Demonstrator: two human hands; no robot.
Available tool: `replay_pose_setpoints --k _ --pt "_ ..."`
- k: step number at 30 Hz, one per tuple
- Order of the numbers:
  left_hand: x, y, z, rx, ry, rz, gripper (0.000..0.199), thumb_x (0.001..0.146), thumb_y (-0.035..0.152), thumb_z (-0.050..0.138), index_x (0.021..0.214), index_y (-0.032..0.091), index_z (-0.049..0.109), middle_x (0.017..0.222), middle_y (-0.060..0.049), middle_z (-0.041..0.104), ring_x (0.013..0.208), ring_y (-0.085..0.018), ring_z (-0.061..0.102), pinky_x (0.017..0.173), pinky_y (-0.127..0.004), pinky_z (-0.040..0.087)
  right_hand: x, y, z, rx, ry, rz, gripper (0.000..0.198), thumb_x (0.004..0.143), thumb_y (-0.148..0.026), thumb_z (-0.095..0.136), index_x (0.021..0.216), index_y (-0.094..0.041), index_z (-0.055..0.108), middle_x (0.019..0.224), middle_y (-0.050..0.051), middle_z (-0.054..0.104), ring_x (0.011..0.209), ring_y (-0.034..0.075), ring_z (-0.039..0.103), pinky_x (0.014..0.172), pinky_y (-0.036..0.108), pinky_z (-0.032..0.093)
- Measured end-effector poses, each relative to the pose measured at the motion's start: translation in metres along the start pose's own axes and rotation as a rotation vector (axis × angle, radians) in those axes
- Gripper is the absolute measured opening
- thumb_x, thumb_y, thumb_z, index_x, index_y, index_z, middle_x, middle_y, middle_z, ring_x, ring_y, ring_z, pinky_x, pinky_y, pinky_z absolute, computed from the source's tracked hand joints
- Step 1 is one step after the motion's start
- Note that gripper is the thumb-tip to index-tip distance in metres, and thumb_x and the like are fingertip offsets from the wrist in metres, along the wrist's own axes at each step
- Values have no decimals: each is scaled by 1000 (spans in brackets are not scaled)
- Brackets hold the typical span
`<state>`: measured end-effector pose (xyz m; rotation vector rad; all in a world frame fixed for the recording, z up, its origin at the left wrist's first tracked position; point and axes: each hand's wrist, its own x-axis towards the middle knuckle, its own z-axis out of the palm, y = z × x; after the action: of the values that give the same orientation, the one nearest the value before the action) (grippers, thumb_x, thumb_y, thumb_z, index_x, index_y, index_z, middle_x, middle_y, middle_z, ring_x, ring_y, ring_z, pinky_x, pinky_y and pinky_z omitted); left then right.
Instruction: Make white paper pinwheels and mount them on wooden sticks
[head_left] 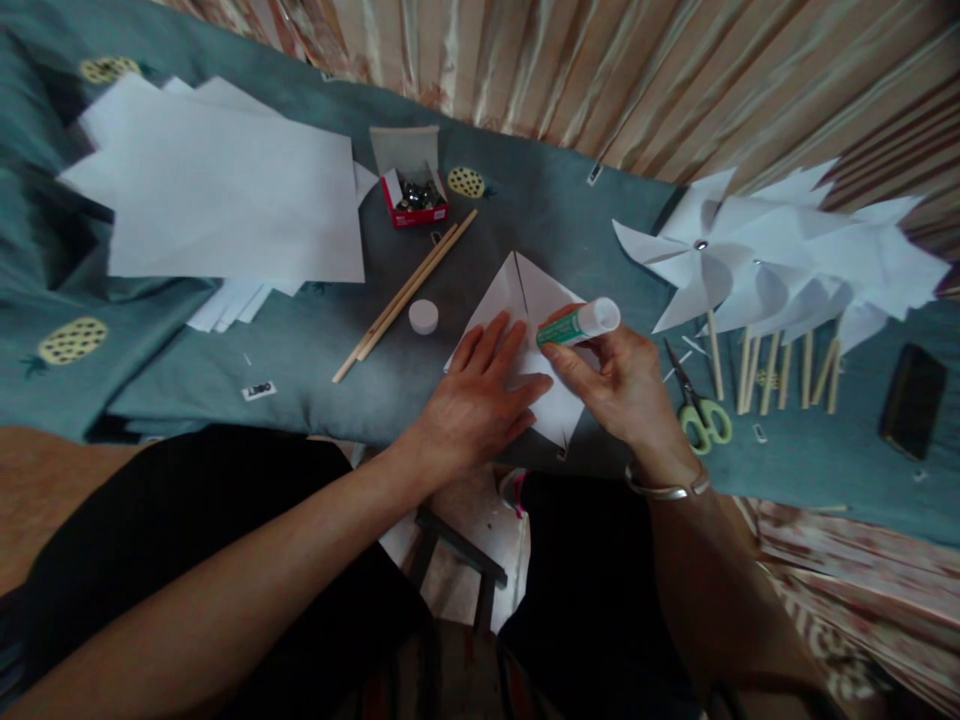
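A square of white paper, with slits running in from its corners, lies on the cloth before me. My left hand rests flat on it, fingers spread. Wrapped round a green and white glue stick is my right hand; the white base points up and to the right, and the glue end is low over the paper, hidden by the fingers. A round white cap sits left of the paper. Two wooden sticks lie side by side beyond the cap.
Stacked white paper lies at the left. An open red box of shiny metal pins stands at the back. Several finished paper pinwheels lie at the right, with green-handled scissors and a dark phone nearby.
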<state>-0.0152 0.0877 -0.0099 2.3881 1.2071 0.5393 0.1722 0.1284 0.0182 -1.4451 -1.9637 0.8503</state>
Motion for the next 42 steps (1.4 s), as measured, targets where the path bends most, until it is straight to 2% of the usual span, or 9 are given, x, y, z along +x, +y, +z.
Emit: replay_pose_setpoints --k 9,14,19,24,28,31,36,39,42 --pt "0 -1 1 7 -8 -4 40 90 27 66 129 25 63 161 -14 33 151 -41 21 117 -63 26 -3 -1 -5 14 -32 7 25 84 -39 70 101 -20 69 97 6 75 90 23 71 84 38 56" --pt "-1 -2 2 4 13 4 37 89 29 67 126 25 64 161 -14 34 150 -40 24 117 -62 28 -4 8 -21 324 54 113 28 80 -49 74 93 -24 71 88 2 76 82 21 72 80 38 59" --pt "-1 -1 2 33 32 21 40 89 32 67 128 27 62 158 -13 37 150 -40 24 117 -61 29 -2 15 -31 576 155 166 26 85 -51 66 94 -27 71 98 2 76 95 22 73 85 40 61" --pt "-7 -14 -21 48 117 95 45 95 40 56 137 24 54 157 -14 39 149 -34 28 118 -59 25 4 21 -22 706 185 205 27 84 -52 67 90 -25 67 101 3 76 104 22 72 96 43 59" --pt "-16 -40 -53 150 286 -96 43 93 38 56 134 25 56 145 -12 53 134 -33 46 110 -56 37 9 17 -11 825 179 255 34 82 -57 66 87 -23 65 93 5 77 101 22 74 99 44 58" --pt "-21 -56 -66 194 222 -205 40 90 32 59 129 22 61 134 -13 61 122 -33 53 102 -52 45 11 7 -3 921 149 320 37 80 -59 68 88 -23 67 90 5 78 95 21 75 96 41 60" --pt "-22 -61 -65 161 190 -227 33 90 24 53 119 21 68 116 -11 70 105 -28 63 94 -45 51 13 -8 8 974 94 343 41 76 -60 73 90 -21 70 86 4 78 79 18 75 80 32 64" --pt "-19 -57 -66 30 251 -294 28 87 24 55 110 20 71 107 -10 73 100 -26 66 92 -41 52 14 -14 16 1008 59 347 39 75 -56 76 91 -20 71 80 2 77 72 15 74 71 27 64" --pt "-16 -49 -68 -335 383 -432 27 80 29 67 105 21 74 98 -5 75 89 -22 69 86 -34 53 15 -19 23 1101 43 379 34 71 -48 81 88 -20 71 77 1 76 69 14 74 70 25 64"
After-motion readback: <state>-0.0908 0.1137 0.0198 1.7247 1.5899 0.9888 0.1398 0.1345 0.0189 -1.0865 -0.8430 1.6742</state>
